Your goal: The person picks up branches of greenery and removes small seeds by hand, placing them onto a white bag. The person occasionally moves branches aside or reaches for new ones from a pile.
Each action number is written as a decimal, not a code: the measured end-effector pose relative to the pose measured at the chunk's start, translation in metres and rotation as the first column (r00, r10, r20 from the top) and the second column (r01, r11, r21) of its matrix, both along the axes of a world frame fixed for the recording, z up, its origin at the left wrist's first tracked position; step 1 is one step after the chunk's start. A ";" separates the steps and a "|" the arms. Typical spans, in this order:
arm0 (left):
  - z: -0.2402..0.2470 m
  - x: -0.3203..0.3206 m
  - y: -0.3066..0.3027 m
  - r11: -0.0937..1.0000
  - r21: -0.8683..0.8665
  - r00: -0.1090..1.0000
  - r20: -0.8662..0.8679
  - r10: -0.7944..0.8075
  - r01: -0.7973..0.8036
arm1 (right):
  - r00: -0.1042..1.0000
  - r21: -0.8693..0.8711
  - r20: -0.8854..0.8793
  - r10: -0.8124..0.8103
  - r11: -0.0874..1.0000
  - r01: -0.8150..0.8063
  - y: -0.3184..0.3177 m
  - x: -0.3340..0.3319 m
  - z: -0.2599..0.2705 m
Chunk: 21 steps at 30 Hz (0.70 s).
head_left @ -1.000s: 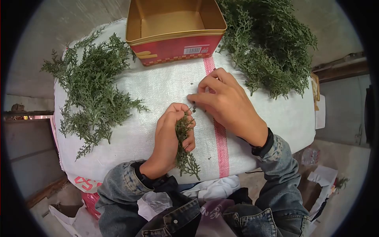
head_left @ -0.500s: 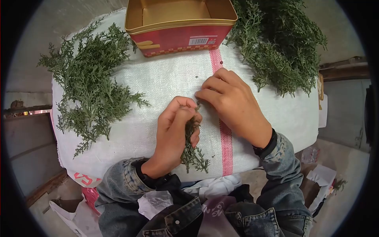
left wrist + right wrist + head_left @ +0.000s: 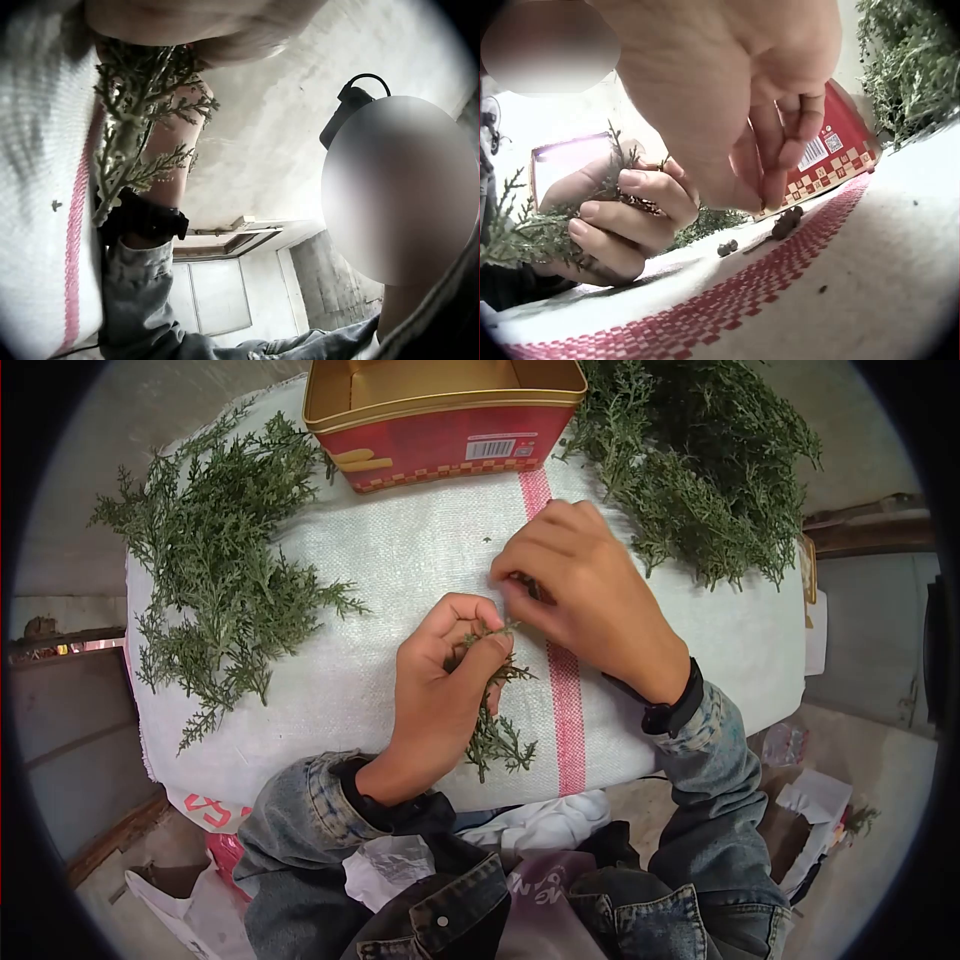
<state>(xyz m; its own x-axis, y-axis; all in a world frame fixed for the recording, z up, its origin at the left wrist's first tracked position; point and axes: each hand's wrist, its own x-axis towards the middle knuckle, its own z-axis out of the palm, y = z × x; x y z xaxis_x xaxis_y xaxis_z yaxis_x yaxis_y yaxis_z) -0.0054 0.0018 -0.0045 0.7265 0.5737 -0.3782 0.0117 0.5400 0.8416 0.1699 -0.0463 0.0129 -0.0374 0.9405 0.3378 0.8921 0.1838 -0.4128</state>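
Just then the right hand point(image 3: 592, 590) curled tighter, probably gathering dark lumps point(image 3: 786, 223).
The left hand point(image 3: 438, 678) gripped a sprig point(image 3: 496, 742); whether the right held anything, I couldn't tell.

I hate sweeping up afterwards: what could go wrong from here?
The dark berry-like bits lie loose on the white woven cover by the right hand, so a nudge might scatter them. The left hand grips the evergreen sprig; a tight squeeze could shed foliage among them.
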 end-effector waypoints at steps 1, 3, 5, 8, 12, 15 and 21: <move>0.000 0.000 0.000 1.000 -0.016 1.000 0.001 -0.001 0.001 | 0.999 0.000 -0.044 -0.003 1.000 0.003 -0.001 0.001 0.003; -0.001 0.000 -0.001 0.999 -0.034 1.000 0.001 0.003 -0.003 | 0.994 0.012 -0.107 -0.012 1.000 0.013 -0.002 0.002 0.004; -0.001 0.001 -0.002 0.998 -0.049 0.999 0.020 0.036 -0.035 | 0.972 0.042 -0.232 -0.037 0.998 0.048 -0.002 0.003 0.005; -0.003 0.000 -0.002 0.997 -0.045 0.997 0.038 0.063 -0.062 | 0.917 -0.036 -0.398 0.027 0.998 -0.046 -0.007 0.007 0.014; 0.002 0.000 0.002 0.986 -0.152 0.990 0.108 0.091 -0.074 | 0.698 -0.236 -0.709 -0.104 0.967 -0.095 -0.013 0.003 0.014; 0.008 0.000 0.006 0.922 -0.384 0.972 0.196 0.129 -0.045 | 0.475 -0.306 -0.852 -0.221 0.946 -0.108 -0.017 -0.004 0.014; 0.005 -0.003 0.006 0.989 -0.150 0.970 0.241 0.027 0.010 | 0.174 -0.233 -0.962 -0.211 0.965 -0.118 -0.021 -0.015 0.012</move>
